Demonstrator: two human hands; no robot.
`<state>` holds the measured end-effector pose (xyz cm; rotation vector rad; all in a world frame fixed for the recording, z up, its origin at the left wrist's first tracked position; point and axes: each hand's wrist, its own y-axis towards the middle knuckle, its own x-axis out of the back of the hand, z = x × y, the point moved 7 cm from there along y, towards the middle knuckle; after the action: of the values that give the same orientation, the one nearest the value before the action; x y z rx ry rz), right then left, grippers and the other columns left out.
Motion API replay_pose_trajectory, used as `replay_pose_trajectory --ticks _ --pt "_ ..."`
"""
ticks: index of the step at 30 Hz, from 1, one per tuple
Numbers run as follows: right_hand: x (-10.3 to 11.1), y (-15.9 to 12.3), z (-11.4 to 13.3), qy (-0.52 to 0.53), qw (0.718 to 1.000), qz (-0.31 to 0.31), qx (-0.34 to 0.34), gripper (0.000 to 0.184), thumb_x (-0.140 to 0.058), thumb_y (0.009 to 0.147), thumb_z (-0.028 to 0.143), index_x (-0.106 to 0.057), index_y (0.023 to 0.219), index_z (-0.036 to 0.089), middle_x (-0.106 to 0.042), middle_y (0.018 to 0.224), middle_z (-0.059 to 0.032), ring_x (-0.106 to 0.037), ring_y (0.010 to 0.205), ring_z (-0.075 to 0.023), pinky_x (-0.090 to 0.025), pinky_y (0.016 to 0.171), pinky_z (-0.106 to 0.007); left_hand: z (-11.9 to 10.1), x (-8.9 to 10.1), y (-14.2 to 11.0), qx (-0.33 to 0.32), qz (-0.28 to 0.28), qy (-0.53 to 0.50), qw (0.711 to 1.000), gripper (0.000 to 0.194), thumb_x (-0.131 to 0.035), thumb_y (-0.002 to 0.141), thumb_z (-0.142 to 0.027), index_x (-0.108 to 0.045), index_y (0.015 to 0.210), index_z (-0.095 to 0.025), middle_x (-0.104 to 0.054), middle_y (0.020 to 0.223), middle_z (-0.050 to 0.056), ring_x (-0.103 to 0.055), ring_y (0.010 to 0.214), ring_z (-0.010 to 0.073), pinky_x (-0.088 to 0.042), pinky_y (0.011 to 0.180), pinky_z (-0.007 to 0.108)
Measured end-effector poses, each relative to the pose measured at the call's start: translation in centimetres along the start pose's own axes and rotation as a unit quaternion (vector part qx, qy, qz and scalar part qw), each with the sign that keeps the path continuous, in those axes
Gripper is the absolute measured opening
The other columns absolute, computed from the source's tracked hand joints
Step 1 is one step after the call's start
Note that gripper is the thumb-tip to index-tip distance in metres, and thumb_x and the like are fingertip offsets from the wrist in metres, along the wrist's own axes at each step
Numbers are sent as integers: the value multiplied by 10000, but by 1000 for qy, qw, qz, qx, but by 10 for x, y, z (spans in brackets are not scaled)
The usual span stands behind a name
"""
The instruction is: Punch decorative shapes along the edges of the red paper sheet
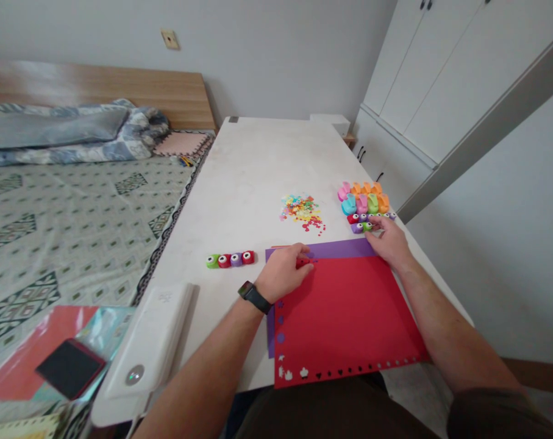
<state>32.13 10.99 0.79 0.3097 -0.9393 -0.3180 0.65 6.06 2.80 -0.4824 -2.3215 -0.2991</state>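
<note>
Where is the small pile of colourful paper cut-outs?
In the head view, the pile sits on the white table, beyond the left hand, left of the plastic paper punches.

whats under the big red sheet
A purple sheet lies beneath the red sheet, showing along its far and left edges. The rest of it is covered, so its middle cannot be seen.

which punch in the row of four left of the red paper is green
The green craft punch at the row's far left end; next come a red punch, a purple punch and a red punch.
</note>
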Motion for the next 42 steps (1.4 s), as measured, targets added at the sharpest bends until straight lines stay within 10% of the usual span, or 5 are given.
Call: replay_pose_trajectory --ticks 14,42 --pt "-8 2 5 -35 999 1 13 522 -717 807 535 -683 1206 199 -718 1138 -133 -660 962 -289 -516 897 -458 1 -1 0 3 4 -3 1000 295 -655 882 -277 -672 1168 -207 -791 1070 62 -736 1029 221 -554 943 362" --pt "-7 2 0 -21 1000 -12 20 362 -642 811 235 -658 1169 188 -737 1097 -111 -709 940 -268 -550 904 -448 -2 0 1 7 5 1 1000 301 -677 876 -264 -672 1168 -189 -789 1075 71 -741 1011 220 -554 937 360"
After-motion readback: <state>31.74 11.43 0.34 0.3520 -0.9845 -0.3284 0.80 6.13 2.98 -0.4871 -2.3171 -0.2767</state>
